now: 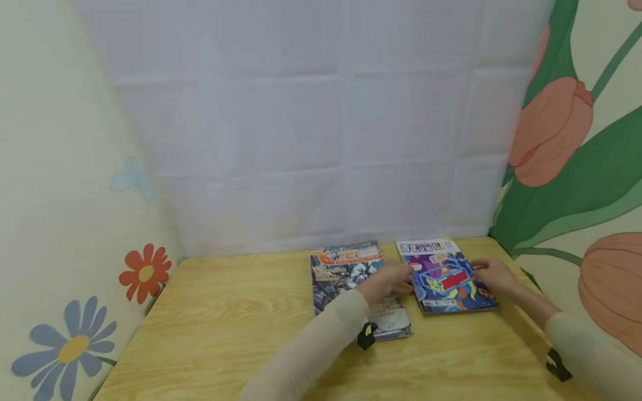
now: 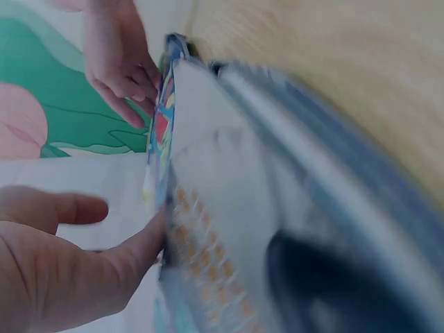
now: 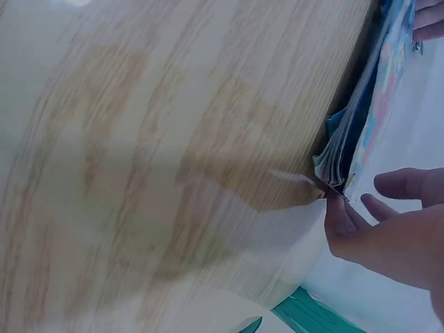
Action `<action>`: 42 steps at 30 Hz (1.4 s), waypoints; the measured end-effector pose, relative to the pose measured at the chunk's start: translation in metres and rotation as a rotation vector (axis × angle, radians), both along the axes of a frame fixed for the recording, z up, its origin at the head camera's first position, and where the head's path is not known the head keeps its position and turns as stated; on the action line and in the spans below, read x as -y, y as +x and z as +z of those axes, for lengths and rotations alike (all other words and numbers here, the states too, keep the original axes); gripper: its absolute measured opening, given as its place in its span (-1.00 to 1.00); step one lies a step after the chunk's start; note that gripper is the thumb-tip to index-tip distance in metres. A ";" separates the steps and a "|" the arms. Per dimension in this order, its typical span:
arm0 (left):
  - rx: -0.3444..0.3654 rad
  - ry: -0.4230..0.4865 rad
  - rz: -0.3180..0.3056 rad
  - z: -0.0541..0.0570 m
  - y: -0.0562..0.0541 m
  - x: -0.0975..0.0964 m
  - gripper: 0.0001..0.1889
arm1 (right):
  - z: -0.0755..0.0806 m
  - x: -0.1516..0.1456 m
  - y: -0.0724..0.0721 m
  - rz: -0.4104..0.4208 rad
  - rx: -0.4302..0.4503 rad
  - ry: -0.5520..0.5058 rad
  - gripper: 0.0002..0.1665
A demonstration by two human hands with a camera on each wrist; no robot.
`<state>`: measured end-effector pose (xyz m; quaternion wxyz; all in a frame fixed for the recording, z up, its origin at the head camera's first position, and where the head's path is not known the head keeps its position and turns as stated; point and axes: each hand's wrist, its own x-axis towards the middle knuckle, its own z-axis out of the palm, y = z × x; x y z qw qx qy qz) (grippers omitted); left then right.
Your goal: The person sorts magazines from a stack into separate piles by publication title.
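A purple-blue magazine (image 1: 441,273) with a red block on its cover lies on the table, its pages seen edge-on in the right wrist view. At its left edge is my left hand (image 1: 390,278), reaching across a stack of magazines (image 1: 346,273) with dark, orange-bannered cover. In the left wrist view, that left hand (image 2: 76,257) has its thumb and fingers spread apart. My right hand (image 1: 494,275) is at the purple-blue magazine's right edge. Fingertips of the right hand (image 3: 388,229) touch the pages' corner in the right wrist view, with the thumb held away.
Both magazine piles lie side by side on a wood-grain table (image 1: 225,312). Behind it hangs a creased white cloth (image 1: 301,122). Painted flower walls close in the left and right sides. Black straps (image 1: 367,336) sit on both wrists.
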<state>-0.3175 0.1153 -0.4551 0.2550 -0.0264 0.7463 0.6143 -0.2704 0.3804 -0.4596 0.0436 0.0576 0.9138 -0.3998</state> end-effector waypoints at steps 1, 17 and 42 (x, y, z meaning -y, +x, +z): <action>-0.032 -0.047 -0.024 0.003 0.000 0.002 -0.75 | 0.001 0.001 -0.001 0.005 0.001 0.006 -0.43; -0.530 -0.214 -0.456 0.020 0.018 0.050 -0.58 | 0.016 0.028 0.004 0.002 -0.032 0.029 -0.35; -0.608 -0.171 -0.130 0.027 0.062 0.155 -0.70 | 0.019 0.137 0.003 0.301 -0.187 -0.070 -0.60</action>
